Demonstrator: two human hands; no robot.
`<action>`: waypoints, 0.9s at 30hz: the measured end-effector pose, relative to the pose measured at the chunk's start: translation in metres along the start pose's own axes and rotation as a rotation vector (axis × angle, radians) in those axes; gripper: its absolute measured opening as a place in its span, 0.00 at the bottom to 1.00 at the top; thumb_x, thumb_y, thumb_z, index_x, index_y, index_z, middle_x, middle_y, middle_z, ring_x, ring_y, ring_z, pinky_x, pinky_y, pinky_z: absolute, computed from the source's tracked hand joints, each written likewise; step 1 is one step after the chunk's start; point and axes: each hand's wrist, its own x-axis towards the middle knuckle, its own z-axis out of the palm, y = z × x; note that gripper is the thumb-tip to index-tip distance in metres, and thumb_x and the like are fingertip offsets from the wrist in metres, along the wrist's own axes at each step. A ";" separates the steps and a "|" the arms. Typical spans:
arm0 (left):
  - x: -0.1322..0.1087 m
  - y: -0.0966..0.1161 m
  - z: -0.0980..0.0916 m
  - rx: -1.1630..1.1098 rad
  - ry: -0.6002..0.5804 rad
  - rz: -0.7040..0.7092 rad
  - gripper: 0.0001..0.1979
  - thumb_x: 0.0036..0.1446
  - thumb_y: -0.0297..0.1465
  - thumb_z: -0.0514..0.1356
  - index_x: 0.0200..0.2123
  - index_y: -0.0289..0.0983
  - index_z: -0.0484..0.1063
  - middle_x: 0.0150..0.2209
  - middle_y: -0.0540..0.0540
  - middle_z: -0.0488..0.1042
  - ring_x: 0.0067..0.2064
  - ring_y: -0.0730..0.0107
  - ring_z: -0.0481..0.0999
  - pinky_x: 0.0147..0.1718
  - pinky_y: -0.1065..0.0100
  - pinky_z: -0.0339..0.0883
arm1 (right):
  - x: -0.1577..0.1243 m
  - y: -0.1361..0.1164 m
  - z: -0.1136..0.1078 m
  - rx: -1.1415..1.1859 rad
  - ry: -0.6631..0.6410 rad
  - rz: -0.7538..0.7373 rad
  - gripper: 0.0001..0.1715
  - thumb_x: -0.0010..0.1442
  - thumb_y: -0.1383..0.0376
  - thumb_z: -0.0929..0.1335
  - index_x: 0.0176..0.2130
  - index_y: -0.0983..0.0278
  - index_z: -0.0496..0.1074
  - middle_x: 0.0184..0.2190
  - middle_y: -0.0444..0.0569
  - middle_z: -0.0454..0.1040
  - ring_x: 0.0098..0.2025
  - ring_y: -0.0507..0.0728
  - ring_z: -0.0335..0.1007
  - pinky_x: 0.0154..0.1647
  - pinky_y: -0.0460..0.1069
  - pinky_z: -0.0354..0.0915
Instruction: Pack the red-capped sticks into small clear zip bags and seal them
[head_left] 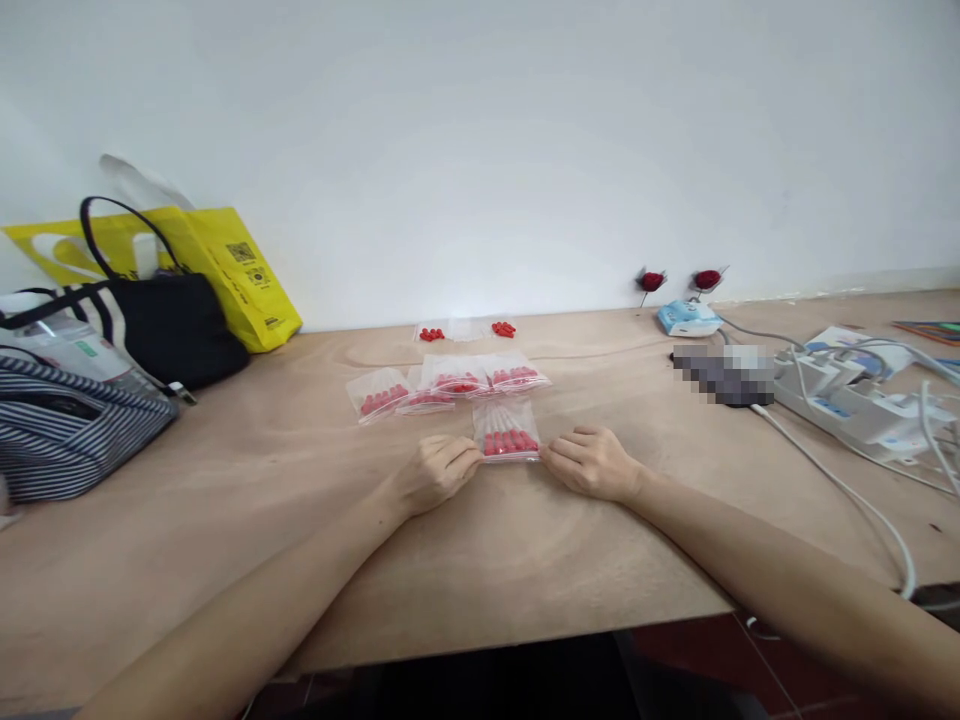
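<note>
A small clear zip bag (504, 415) lies on the wooden table with several red bead-like pieces (511, 441) inside, close to its near edge. My left hand (441, 472) pinches the left end of that edge. At the right end, the fingers of my right hand (592, 463) are closed on the same bag. Just beyond it lie more zip bags holding red pieces, among them a left one (384, 393) and a right one (517, 373), partly overlapping. Farther back, two little heaps of red pieces, a left heap (432, 334) and a right heap (504, 328), rest by the wall.
At the left stand a yellow bag (255, 290), a black handbag (180, 325) and a striped bag (67, 430). A blue-and-white pack (688, 318), two red flowers, a power strip (862, 405) and white cables occupy the right. The table's front edge (517, 640) is near me.
</note>
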 end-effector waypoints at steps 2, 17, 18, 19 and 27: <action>-0.002 0.000 0.002 -0.014 0.006 -0.012 0.07 0.57 0.23 0.51 0.30 0.34 0.67 0.27 0.48 0.73 0.28 0.74 0.73 0.26 0.73 0.66 | 0.005 -0.003 0.000 -0.022 0.012 0.063 0.10 0.57 0.68 0.62 0.25 0.65 0.68 0.18 0.43 0.64 0.22 0.49 0.55 0.22 0.47 0.46; -0.003 0.003 0.000 0.071 -0.054 0.001 0.11 0.60 0.24 0.47 0.28 0.33 0.67 0.22 0.49 0.69 0.22 0.74 0.68 0.20 0.72 0.60 | 0.047 -0.030 0.024 -0.005 0.108 -0.015 0.12 0.57 0.72 0.60 0.24 0.66 0.67 0.22 0.45 0.65 0.26 0.50 0.55 0.23 0.48 0.43; -0.003 0.003 0.000 0.076 -0.055 -0.004 0.11 0.59 0.24 0.47 0.28 0.33 0.66 0.22 0.49 0.69 0.21 0.74 0.68 0.20 0.72 0.59 | 0.045 -0.028 0.023 -0.008 0.099 -0.021 0.12 0.57 0.72 0.60 0.24 0.66 0.67 0.21 0.45 0.65 0.26 0.50 0.55 0.23 0.49 0.42; -0.004 0.003 0.000 0.077 -0.053 -0.012 0.11 0.59 0.24 0.48 0.28 0.33 0.66 0.22 0.49 0.69 0.21 0.74 0.67 0.20 0.72 0.59 | 0.042 -0.026 0.021 -0.014 0.084 -0.020 0.12 0.57 0.72 0.61 0.23 0.66 0.66 0.21 0.45 0.64 0.26 0.50 0.54 0.23 0.49 0.42; -0.007 0.001 -0.001 0.002 -0.049 -0.086 0.10 0.60 0.26 0.48 0.29 0.34 0.67 0.23 0.49 0.69 0.23 0.76 0.69 0.21 0.74 0.59 | -0.009 0.002 -0.006 -0.047 -0.090 0.088 0.13 0.58 0.71 0.60 0.25 0.66 0.68 0.24 0.47 0.68 0.26 0.50 0.57 0.25 0.48 0.47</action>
